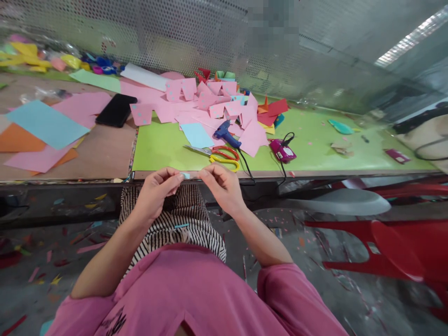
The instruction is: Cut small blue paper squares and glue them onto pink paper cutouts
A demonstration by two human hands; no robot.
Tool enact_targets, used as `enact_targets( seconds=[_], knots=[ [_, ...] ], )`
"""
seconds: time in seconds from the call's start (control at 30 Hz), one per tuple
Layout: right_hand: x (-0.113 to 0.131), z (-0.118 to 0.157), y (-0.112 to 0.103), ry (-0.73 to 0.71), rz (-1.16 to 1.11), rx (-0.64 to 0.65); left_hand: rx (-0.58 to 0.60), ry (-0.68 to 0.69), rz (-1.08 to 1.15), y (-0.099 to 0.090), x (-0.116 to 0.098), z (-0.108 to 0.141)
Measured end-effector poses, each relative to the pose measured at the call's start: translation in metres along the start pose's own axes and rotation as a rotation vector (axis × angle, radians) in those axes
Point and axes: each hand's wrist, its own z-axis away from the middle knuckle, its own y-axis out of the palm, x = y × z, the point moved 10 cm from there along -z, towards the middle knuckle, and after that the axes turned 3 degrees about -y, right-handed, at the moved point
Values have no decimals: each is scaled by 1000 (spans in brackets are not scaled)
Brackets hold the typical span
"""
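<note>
Between the thumb and finger of my left hand (156, 190) is a small light-blue piece of paper (185, 176), held at the table's front edge above my lap. My right hand (224, 185) faces it a short way off, thumb and fingertips pinched together; whatever may be between them is too small to make out. Just beyond my right hand lie scissors (224, 156) with red and yellow handles, blades pointing left. Behind them rests a blue glue gun (227, 134) with a black cord. A light-blue paper sheet (197, 135) lies left of the glue gun.
Folded pink paper pieces (210, 100) with blue dots pile up at the back. A black phone (116, 110) and coloured sheets (49, 123) lie left. A purple box (283, 150) with a cord sits right. A red plastic chair (395, 252) stands lower right; paper scraps litter the floor.
</note>
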Motion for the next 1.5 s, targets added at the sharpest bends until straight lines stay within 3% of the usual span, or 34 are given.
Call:
enact_targets(
  seconds=[0.2, 0.5, 0.9, 1.13, 1.37, 1.5],
  knots=[
    [32, 5, 6, -391, 210, 138, 217, -188, 2, 20, 9, 1],
    [45, 22, 11, -713, 534, 74, 220, -188, -39, 20, 12, 2],
    [36, 22, 17, -703, 559, 124, 208, -141, -84, 14, 12, 1],
    [41, 20, 21, -770, 494, 262, 301, -256, -87, 14, 26, 1],
    [51, 28, 15, -808, 730, 43, 217, -247, 68, 16, 24, 1],
    [57, 35, 19, -894, 739, 42, 189, -187, 35, 12, 21, 0]
  ],
)
